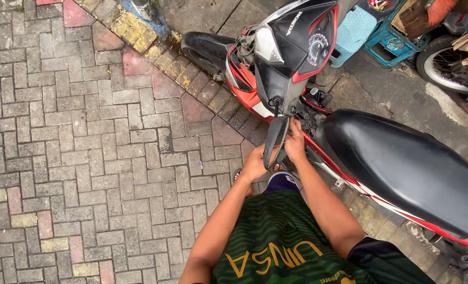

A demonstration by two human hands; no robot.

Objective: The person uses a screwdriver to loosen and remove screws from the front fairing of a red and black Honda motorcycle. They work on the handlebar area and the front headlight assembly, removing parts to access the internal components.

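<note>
Head camera looks down on a red-and-black motorcycle [297,58] parked at the edge of the brick pavement [86,137]. Left hand [255,164] and right hand [295,143] both curl closed around its dark panel [275,139] below the handlebar, beside the black seat [402,168].

Open brick paving [86,147] is lying to your left: plenty of room there. Ahead, the motorbike's front fairing [284,58] is blocking reach. The black seat [402,163] is walling off your right. The mirror [275,141] is hanging between your hands, crowding the gap beside the frame.
</note>
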